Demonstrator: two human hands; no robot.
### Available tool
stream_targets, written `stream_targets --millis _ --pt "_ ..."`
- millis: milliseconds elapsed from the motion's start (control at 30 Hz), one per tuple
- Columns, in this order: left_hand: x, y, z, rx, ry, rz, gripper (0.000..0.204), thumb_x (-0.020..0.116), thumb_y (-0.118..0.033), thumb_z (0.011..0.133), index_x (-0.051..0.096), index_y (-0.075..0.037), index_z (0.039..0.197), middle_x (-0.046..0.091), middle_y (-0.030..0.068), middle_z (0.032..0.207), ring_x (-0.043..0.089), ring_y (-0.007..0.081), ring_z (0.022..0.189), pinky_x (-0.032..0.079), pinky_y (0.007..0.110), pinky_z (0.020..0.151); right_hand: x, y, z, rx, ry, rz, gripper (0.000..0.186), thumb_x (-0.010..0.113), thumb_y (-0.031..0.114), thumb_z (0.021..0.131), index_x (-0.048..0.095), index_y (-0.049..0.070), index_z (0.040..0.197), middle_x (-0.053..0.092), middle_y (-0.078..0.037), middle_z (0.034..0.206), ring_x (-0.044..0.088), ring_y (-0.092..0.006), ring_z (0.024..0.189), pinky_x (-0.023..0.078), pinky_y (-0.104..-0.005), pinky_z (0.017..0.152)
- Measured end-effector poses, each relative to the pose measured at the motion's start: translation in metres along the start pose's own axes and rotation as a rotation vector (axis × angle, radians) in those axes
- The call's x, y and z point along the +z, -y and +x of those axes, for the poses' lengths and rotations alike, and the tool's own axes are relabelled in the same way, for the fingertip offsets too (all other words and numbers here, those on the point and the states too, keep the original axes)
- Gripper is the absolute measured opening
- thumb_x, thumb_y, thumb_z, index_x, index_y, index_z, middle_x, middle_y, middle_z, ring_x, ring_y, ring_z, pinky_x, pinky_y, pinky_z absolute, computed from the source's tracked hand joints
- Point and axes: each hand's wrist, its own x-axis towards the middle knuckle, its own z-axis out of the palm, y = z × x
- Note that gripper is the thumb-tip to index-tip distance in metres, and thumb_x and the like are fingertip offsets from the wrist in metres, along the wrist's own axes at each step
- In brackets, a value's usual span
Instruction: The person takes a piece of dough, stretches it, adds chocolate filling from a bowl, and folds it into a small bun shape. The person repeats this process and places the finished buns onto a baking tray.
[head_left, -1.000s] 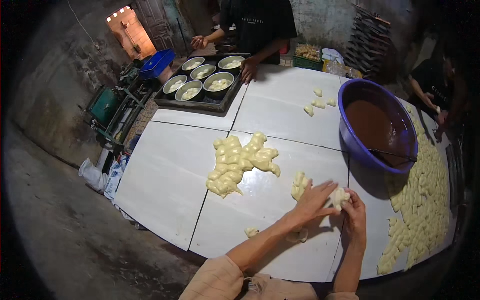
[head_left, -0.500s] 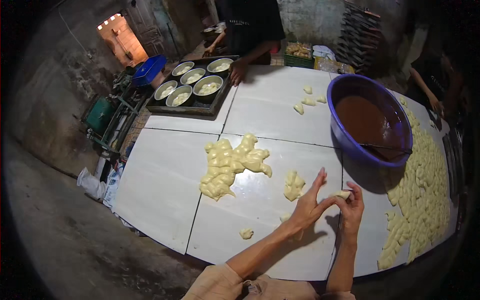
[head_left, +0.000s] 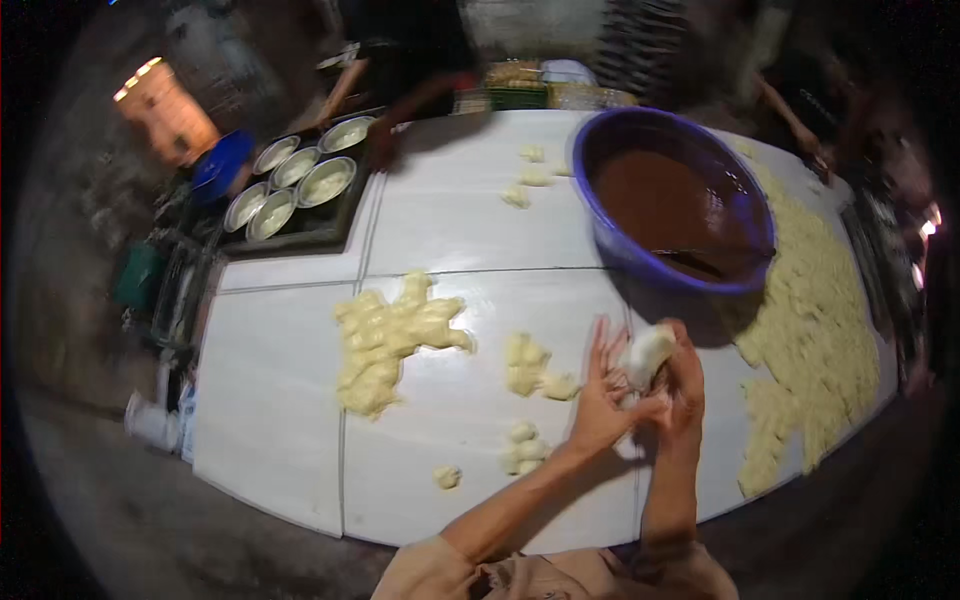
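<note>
A pale, smooth lump of dough (head_left: 648,352) is between my two hands, above the table near its front. My right hand (head_left: 684,385) curls round it from the right. My left hand (head_left: 602,392) presses against its left side, fingers pointing up and blurred by motion. Beside my left hand a small dough piece (head_left: 560,386) touches a larger knobbly one (head_left: 526,364). Close to my left forearm lies a cluster of small dough balls (head_left: 523,450), and a single dough bit (head_left: 447,477) sits apart to its left. A big spread of dough (head_left: 395,340) rests farther left.
A purple tub (head_left: 600,225) of brown liquid stands beyond my hands, with a dark stick in it. Dough strips (head_left: 815,330) cover the table's right side. A dark tray (head_left: 335,235) of round tins is at the far left, beside a co-worker. Another person stands at far right.
The view has swung, so the table appears farther left. My hands have closed together round a bigger dough lump; before, only my right hand pinched a small piece. The ball cluster has come into view.
</note>
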Motion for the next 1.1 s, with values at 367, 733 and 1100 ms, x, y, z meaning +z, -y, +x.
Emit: stream_targets --millis 367,733,1100 --pt "-0.053 -0.037 -0.015 -0.341 -0.094 0.304 0.045 0.067 -0.016 0.095 0.053 -0.002 0.135 0.063 0.0133 0.123 0.063 0.0151 0.102 0.051 0.029 0.089 -0.082 0.081 0.193 0.124 0.15 -1.702 0.029 0.06 0.025 0.087 0.066 0.003 0.105 0.071 -0.012 0.096 0.066 -0.0239 0.088 0.05 -0.0369 0.079" --pt "-0.059 -0.041 -0.018 -0.467 -0.017 0.372 0.039 0.064 -0.019 0.097 0.056 0.002 0.129 0.064 0.0123 0.123 0.064 0.0185 0.108 0.051 0.032 0.094 -0.06 0.07 0.196 0.346 0.253 -1.324 0.025 0.066 0.026 0.088 0.066 0.003 0.097 0.067 -0.007 0.083 0.064 -0.0176 0.069 0.05 -0.0335 0.063" --pt "-0.016 -0.021 0.024 -0.384 -0.035 -0.222 0.05 0.048 -0.04 0.103 0.049 -0.006 0.141 0.057 0.0076 0.133 0.051 0.0186 0.128 0.039 0.045 0.11 -0.008 0.0 0.061 0.192 -0.038 -0.249 0.013 0.06 0.02 0.098 0.056 0.009 0.103 0.061 0.0 0.088 0.06 -0.0063 0.071 0.048 -0.0189 0.058"
